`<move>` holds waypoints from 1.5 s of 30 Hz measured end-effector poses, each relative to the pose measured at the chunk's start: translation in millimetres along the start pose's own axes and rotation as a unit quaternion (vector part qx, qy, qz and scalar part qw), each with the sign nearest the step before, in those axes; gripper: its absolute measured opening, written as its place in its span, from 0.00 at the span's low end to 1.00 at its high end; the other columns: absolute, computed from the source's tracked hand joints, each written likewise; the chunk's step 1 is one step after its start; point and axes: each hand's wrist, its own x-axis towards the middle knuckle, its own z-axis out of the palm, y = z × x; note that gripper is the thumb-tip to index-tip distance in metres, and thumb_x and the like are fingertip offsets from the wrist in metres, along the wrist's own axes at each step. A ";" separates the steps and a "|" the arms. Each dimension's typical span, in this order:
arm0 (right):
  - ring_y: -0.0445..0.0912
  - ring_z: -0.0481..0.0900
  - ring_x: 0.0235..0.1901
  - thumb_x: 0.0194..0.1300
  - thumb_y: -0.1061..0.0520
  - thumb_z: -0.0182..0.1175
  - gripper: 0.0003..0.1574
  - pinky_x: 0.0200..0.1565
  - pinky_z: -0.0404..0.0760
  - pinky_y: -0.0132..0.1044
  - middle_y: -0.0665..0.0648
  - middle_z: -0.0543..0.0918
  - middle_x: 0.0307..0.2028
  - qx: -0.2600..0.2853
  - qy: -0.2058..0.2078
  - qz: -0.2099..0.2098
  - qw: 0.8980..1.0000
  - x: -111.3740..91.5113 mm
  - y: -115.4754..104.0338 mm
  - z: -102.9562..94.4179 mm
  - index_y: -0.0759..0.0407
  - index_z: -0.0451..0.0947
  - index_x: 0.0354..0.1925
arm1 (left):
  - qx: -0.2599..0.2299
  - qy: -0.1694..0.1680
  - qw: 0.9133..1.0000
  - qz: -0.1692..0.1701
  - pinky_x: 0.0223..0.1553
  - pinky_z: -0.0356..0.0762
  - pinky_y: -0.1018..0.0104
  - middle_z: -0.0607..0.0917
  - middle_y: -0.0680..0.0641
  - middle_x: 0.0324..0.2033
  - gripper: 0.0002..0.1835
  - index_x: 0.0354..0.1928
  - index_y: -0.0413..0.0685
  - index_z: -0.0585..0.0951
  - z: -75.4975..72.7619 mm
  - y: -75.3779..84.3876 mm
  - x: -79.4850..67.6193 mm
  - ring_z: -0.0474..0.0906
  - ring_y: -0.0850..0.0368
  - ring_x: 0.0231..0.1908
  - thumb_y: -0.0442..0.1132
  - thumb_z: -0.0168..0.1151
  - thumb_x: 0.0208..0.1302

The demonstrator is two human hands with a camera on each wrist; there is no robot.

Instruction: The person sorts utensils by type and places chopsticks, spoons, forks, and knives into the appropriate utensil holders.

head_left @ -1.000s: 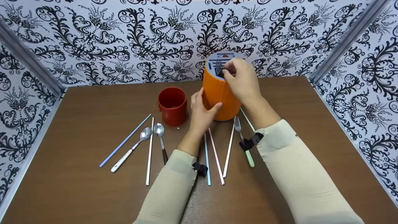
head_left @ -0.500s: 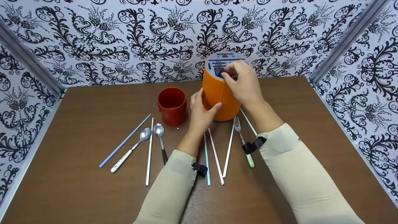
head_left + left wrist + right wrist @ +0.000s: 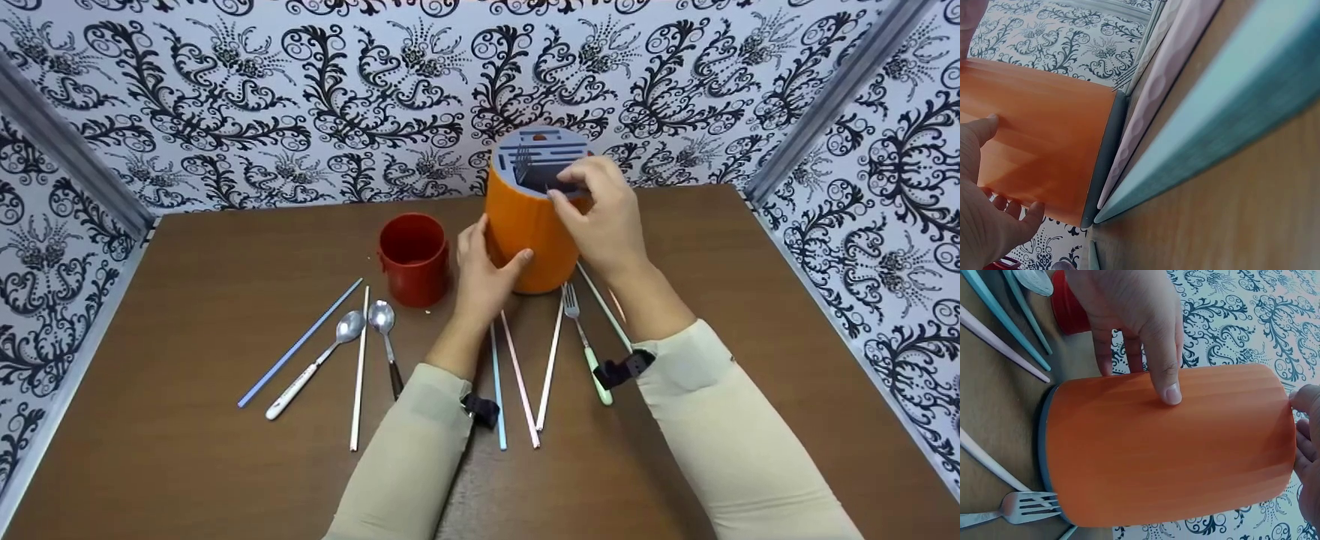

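An orange knife block (image 3: 529, 232) with a grey slotted top (image 3: 544, 139) stands upright at the back of the table. My left hand (image 3: 484, 277) grips its left side, thumb on the front and fingers around the far side, as the left wrist view also shows. Over the top, my right hand (image 3: 607, 217) has thumb and forefinger pinched at the right end of a dark piece with thin upright teeth (image 3: 540, 177). This piece sits in the front part of the top; its lower part is hidden. A red cup (image 3: 414, 262) stands left of the block.
Several chopsticks, among them a pink chopstick (image 3: 520, 375) and a blue chopstick (image 3: 300, 345), lie on the brown table (image 3: 187, 465). A white-handled spoon (image 3: 349, 327), a dark-handled spoon (image 3: 382, 318) and a green-handled fork (image 3: 589, 349) lie among them. Patterned walls (image 3: 337, 97) enclose the table.
My right hand has shifted right and slightly toward me along the block's top, uncovering more of the dark toothed piece. My left hand stays on the block.
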 end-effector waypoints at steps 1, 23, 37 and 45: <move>0.54 0.80 0.51 0.65 0.63 0.70 0.11 0.57 0.80 0.34 0.66 0.82 0.46 0.002 0.006 -0.007 1.000 -2.2 0.8 -0.8 0.69 0.83 0.44 | -0.001 -0.001 1.000 -0.002 0.77 0.62 0.54 0.67 0.39 0.71 0.47 0.78 0.42 0.63 -0.1 0.0 -0.2 0.64 0.44 0.72 0.46 0.77 0.62; 0.45 0.79 0.48 0.62 0.65 0.72 0.11 0.55 0.79 0.33 0.63 0.84 0.44 0.062 0.068 0.034 0.995 -40.8 10.2 -12.3 0.70 0.84 0.42 | -0.006 -0.006 1.000 -0.012 0.77 0.64 0.56 0.67 0.42 0.71 0.47 0.79 0.46 0.62 1.5 -1.1 -1.0 0.65 0.47 0.71 0.47 0.75 0.63; 0.44 0.83 0.42 0.63 0.66 0.71 0.12 0.47 0.85 0.28 0.57 0.83 0.43 0.110 0.063 0.148 0.981 -68.8 23.4 -14.2 0.71 0.84 0.44 | -0.007 -0.007 1.000 -0.011 0.77 0.63 0.58 0.66 0.43 0.72 0.47 0.79 0.46 0.62 0.4 0.2 -1.3 0.64 0.48 0.72 0.47 0.75 0.63; 0.44 0.83 0.38 0.64 0.65 0.71 0.11 0.41 0.84 0.25 0.54 0.82 0.41 0.113 0.055 0.200 0.972 -82.1 28.1 -13.8 0.67 0.84 0.45 | 0.001 0.002 1.000 0.011 0.77 0.63 0.57 0.68 0.40 0.70 0.47 0.78 0.42 0.63 -0.3 -1.2 -0.2 0.64 0.46 0.71 0.45 0.76 0.62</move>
